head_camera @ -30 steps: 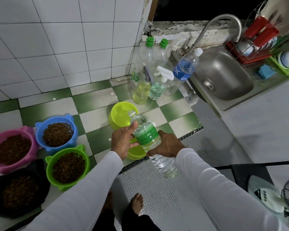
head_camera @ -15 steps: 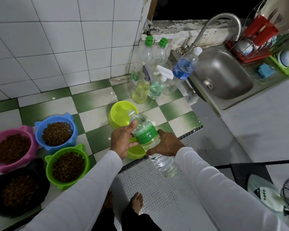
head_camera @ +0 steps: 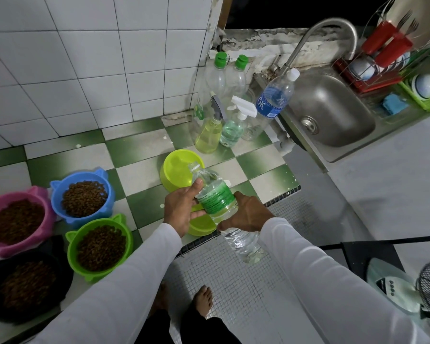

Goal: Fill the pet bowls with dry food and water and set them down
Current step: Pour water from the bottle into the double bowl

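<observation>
A clear water bottle (head_camera: 217, 202) with a green label is tilted, its open neck over a yellow-green bowl (head_camera: 178, 167) on the checkered counter. My left hand (head_camera: 181, 208) grips the bottle near the label's upper side. My right hand (head_camera: 246, 213) grips its lower body. A second yellow-green bowl (head_camera: 200, 225) sits below my hands, mostly hidden. To the left stand a blue bowl (head_camera: 83, 194), a pink bowl (head_camera: 18, 219), a green bowl (head_camera: 99, 247) and a black bowl (head_camera: 25, 289), all holding brown dry food.
Spray bottles (head_camera: 231, 125) and tall plastic bottles (head_camera: 273, 100) stand at the back by the white tiled wall. A steel sink (head_camera: 330, 112) with a tap lies to the right, a dish rack (head_camera: 382, 58) beyond it. An iron (head_camera: 387, 286) and a fan sit at lower right.
The bottle has stayed tilted over the yellow-green bowl in both hands. Nothing else has visibly moved.
</observation>
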`<state>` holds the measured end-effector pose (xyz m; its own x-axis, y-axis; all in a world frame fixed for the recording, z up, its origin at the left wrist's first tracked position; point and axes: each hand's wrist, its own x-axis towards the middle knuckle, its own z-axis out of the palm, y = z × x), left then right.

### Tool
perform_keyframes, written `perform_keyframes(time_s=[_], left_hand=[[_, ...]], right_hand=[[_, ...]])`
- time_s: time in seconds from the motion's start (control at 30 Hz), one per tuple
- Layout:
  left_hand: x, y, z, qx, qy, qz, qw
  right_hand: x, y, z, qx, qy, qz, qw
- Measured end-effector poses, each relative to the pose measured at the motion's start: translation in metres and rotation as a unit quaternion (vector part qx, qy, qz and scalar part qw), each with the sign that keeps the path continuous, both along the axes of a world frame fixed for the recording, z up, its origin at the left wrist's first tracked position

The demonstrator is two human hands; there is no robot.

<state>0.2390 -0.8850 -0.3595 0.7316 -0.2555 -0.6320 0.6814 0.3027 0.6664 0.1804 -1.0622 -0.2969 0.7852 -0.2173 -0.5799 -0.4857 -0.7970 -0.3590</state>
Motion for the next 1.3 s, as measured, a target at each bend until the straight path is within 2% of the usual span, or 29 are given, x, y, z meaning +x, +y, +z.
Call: perform_keyframes(time_s=[1.3], left_hand=[[-0.0015, -0.0010, -0.0027, -0.011, -0.004, -0.009, 1.000]], right_hand=[[0.0017, -0.0022, 0.0006, -0.015, 0.014, 0.005, 1.000]])
